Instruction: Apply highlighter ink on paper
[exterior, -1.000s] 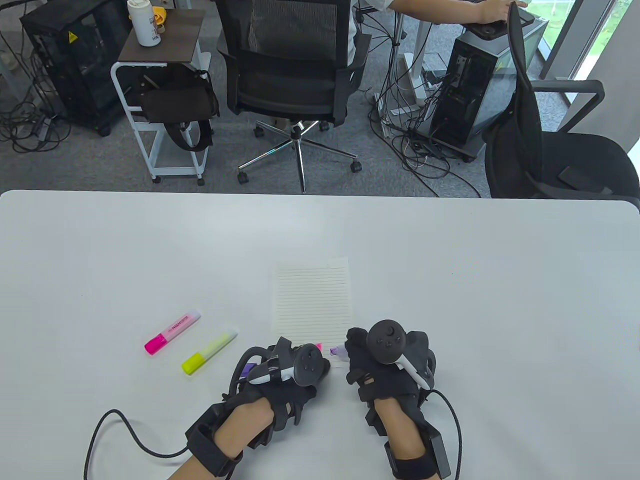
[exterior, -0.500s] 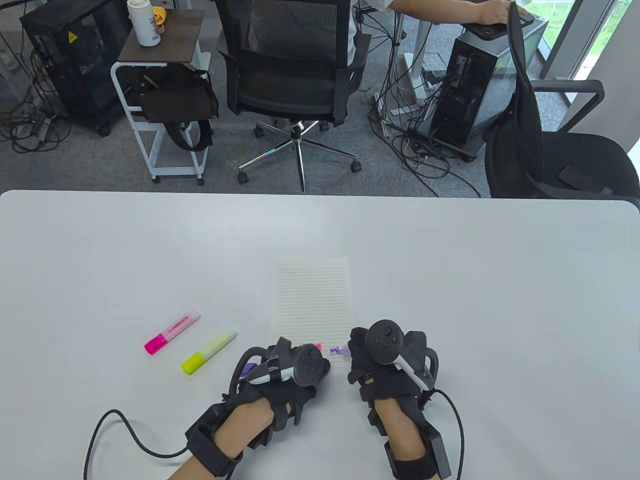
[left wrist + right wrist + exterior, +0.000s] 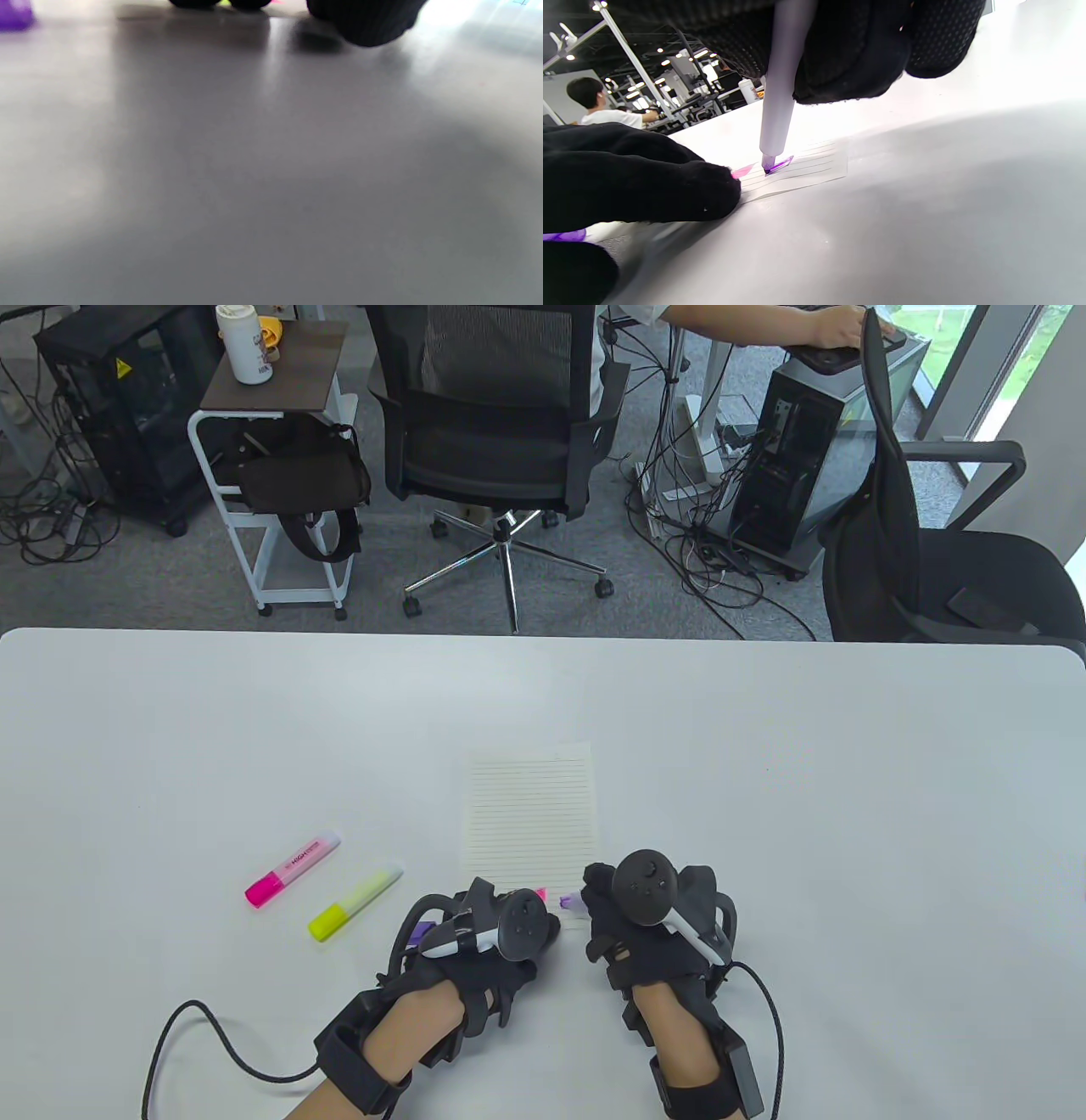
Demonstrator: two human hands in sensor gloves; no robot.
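A sheet of lined paper (image 3: 530,814) is lying on a white table (image 3: 848,780), nearer the table's front edge and about midway between its left and right edges. The right hand (image 3: 657,925) is curling its fingers around a purple highlighter (image 3: 778,84), holding it nearly upright with its tip touching the paper at the sheet's near edge. A short purple mark (image 3: 780,164) is showing at the tip, with a pink mark (image 3: 742,170) just beside it. The left hand (image 3: 484,937) is resting at the paper's near left corner, fingertips (image 3: 712,195) pressing down on the sheet; its fingers are curled, and whether they are holding anything cannot be told. A purple cap (image 3: 418,934) is lying just beside that hand. Left of the paper, well apart from it, a pink highlighter (image 3: 293,869) and a yellow highlighter (image 3: 355,901) are lying capped, side by side.
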